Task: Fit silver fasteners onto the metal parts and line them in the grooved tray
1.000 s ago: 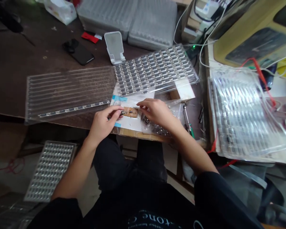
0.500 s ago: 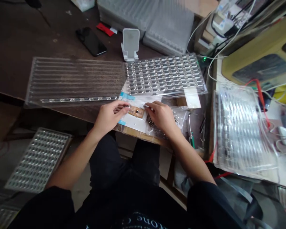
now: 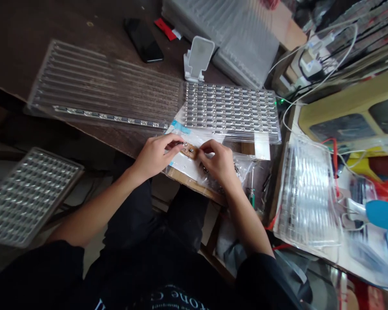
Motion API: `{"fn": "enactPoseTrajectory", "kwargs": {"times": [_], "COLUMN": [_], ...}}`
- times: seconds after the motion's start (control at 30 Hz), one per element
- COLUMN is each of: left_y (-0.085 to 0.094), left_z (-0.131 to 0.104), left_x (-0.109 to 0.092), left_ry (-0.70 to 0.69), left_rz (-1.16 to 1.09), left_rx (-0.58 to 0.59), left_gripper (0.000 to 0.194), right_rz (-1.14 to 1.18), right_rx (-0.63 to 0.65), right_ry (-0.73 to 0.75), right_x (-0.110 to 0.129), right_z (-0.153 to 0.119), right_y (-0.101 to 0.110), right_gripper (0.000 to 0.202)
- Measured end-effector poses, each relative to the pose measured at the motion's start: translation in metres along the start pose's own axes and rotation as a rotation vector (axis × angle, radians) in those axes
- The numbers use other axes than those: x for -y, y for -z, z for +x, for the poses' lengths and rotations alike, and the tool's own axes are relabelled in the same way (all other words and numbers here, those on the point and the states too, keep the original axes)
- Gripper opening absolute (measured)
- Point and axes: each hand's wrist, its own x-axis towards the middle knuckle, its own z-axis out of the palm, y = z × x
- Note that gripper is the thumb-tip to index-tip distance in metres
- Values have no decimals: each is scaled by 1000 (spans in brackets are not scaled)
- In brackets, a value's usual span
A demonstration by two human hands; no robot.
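My left hand (image 3: 160,156) is closed in a pinch on a small metal connector (image 3: 183,144), at the left end of a small brown wooden block (image 3: 188,150). A dark round fitting with a pale centre (image 3: 192,150) stands up from that block. At the block's right end, my right hand (image 3: 215,157) has thumb and fingertips pressed together; whatever they hold is hidden. Beneath the right hand lies a clear plastic bag of small metal parts (image 3: 236,168). White sheeting with blue tape (image 3: 180,126) lies under the block.
A clear tray full of connectors (image 3: 233,110) lies beyond my hands. Left of it, a ribbed tray (image 3: 113,86) has one filled row. A phone (image 3: 144,39), a white stand (image 3: 200,58), stacked trays (image 3: 242,56), a green-handled screwdriver (image 3: 251,196) and a yellow machine (image 3: 342,107) surround the workspace.
The view has turned and shifted. My right fingertips have come to the block's right end, and the small slim piece that showed at them is no longer visible. My left hand keeps its pinch.
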Motion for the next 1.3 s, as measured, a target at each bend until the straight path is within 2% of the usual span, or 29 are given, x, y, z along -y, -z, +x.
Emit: {"fn": "enactPoseTrajectory", "kwargs": {"times": [0.17, 0.37, 0.5, 0.7, 0.8, 0.93, 1.07, 1.3], "left_y": [-1, -1, -1, -2, -2, -3, -3, -1], "left_z": [0, -1, -1, -1, -1, -1, -1, -1], "left_x": [0, 0, 1, 1, 0, 1, 2, -1], "left_ry": [-35, -42, -59, -61, -58, -57, -81, -74], "left_rz": [2, -4, -8, 3, 7, 3, 9, 70], "left_rx": [-9, 1, 3, 5, 7, 5, 5, -27], "left_gripper": [18, 16, 15, 14, 14, 14, 13, 14], "right_rz": [83, 20, -90, -126, -73, 57, 84, -172], "right_rx": [27, -17, 48, 69, 41, 14, 42, 101], "right_ry": [135, 93, 118, 45, 44, 126, 206, 230], "right_x": [6, 2, 0, -1, -1, 0, 1, 8], "right_z": [0, 0, 3, 7, 5, 1, 0, -4], "right_y": [-4, -7, -10, -12, -11, -10, -13, -19], "right_gripper": [20, 23, 31, 21, 17, 21, 27, 22]}}
